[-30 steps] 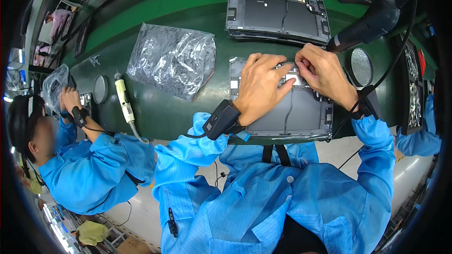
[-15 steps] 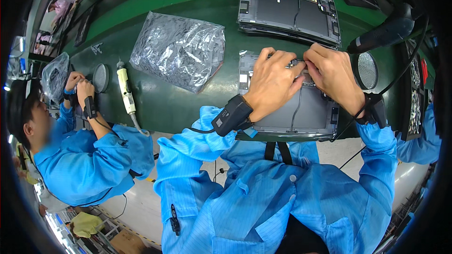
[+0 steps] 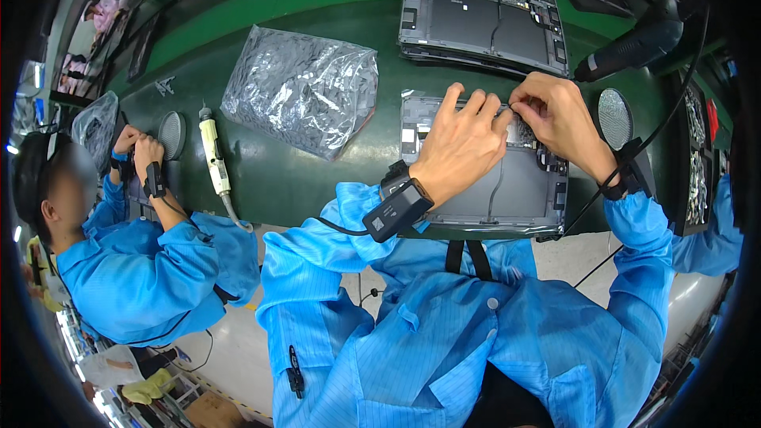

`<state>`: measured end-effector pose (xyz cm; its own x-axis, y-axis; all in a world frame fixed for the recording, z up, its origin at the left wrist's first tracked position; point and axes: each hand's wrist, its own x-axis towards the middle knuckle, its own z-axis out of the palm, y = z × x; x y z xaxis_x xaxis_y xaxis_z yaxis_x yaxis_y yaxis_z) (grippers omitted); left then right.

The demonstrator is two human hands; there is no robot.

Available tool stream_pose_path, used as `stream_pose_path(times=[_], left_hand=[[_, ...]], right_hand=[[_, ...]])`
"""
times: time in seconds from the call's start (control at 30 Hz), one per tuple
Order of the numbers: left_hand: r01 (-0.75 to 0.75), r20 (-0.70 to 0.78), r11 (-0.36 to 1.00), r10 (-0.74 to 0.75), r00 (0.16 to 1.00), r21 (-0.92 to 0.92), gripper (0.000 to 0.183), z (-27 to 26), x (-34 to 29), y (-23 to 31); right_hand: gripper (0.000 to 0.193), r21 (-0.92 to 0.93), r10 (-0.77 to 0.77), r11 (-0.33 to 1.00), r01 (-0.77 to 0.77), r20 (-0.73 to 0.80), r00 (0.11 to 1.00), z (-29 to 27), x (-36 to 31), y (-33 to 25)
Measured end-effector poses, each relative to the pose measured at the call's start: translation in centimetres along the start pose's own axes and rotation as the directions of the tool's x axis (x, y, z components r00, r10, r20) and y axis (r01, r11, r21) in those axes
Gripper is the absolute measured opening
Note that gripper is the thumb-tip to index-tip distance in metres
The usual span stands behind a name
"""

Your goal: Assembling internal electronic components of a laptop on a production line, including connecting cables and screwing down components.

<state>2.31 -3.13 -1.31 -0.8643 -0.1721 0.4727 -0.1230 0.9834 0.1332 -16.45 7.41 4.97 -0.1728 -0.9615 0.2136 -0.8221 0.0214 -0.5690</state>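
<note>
In front of me lies an opened laptop case [image 3: 460, 202], dark grey, its inner parts facing up. My left hand [image 3: 464, 143] rests over the upper left of it, fingers bent and spread; their tips are partly hidden behind the knuckles. Close beside it, my right hand [image 3: 555, 115] is closed in a pinch at the case's upper edge. Whatever sits between those fingertips is too small or too hidden to name. A dark cable runs down the middle of the case.
Beyond it is a stack of similar laptop cases [image 3: 483, 20]. A bag of dark parts [image 3: 301, 91] and an electric screwdriver [image 3: 212, 150] lie left. A black handheld tool [image 3: 630, 47] and a round mesh-faced disc [image 3: 615, 117] are right. A co-worker [image 3: 143, 261] sits at left.
My left hand's fingers have straightened and spread a little, and its wrist has turned. The right hand stays pinched near the same spot. The view has shifted slightly.
</note>
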Motion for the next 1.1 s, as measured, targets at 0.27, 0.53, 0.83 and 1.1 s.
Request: stream_pose_path(times=[0.27, 0.53, 0.83, 1.1], left_hand=[[0.002, 0.01, 1.0, -0.001, 1.0, -0.006, 0.038, 0.0, -0.2, 0.0], [-0.037, 0.022, 0.998, 0.038, 0.999, -0.047, 0.039, 0.0, 0.6, 0.5], [-0.021, 0.005, 0.996, 0.022, 1.0, -0.091, 0.035, -2.3, 0.8, 0.3], [-0.024, -0.001, 0.997, 0.024, 1.0, -0.073, 0.035, -1.9, 0.9, 0.5]], right_hand=[[0.012, 0.047, 0.125, 0.99, -0.13, 0.095, 0.988, -0.3, 1.4, 0.2], [0.012, -0.142, 0.134, 0.983, -0.116, 0.126, 0.983, -0.6, 1.7, 0.4], [0.015, -0.051, 0.3, 0.93, -0.365, -0.468, 0.831, -3.0, -14.5, 3.3], [0.015, -0.098, 0.37, 0.866, -0.49, -0.532, 0.761, -3.0, -17.8, 4.8]])
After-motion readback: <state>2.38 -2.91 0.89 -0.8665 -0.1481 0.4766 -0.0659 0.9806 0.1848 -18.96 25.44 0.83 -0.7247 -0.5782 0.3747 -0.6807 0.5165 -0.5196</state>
